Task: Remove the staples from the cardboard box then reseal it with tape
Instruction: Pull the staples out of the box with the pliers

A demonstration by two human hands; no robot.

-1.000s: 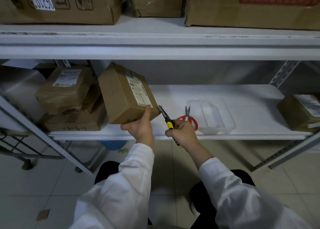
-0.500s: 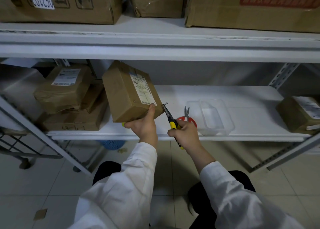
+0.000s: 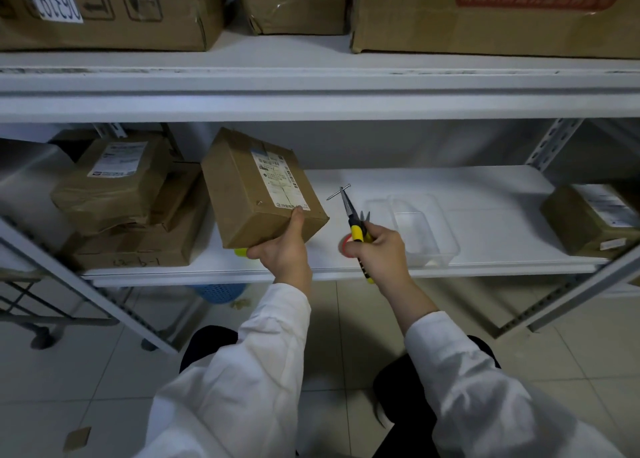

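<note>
Shelf (image 3: pixel 485 211) of white board lies under the brown cardboard box (image 3: pixel 242 198), held tilted with its white label up, the left hand (image 3: pixel 282 253) keeping its grip clamped on the near corner. The right hand (image 3: pixel 379 251) has its grip clamped on the yellow pliers (image 3: pixel 355 230), whose tips pinch a thin staple (image 3: pixel 338 193).

Head-worn wide-angle camera looks forward and down, close to the shelf (image 3: pixel 485 194).

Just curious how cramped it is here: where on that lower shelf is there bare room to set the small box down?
Free: the white shelf between the clear plastic container and the right-hand parcel. Crowded: the left end, with stacked parcels, and around the scissors and pliers.
</note>
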